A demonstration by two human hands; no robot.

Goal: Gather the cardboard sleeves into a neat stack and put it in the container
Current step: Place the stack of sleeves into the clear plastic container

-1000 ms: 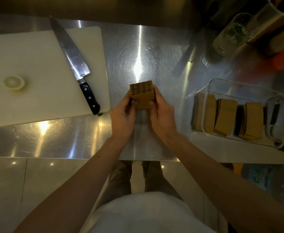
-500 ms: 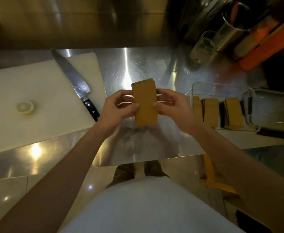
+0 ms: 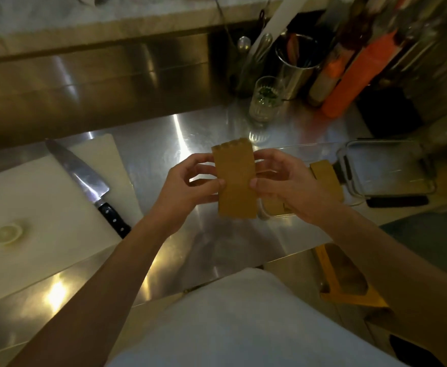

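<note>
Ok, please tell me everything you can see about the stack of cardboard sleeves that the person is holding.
The stack of cardboard sleeves is brown, flat and rectangular, with a plain front face. At its top, several stepped edges show it is many sleeves pressed together. It stands nearly upright, lifted above the steel counter. The left hand pinches its left edge and the right hand its right edge. It is not yet in the clear container to its right.
</note>
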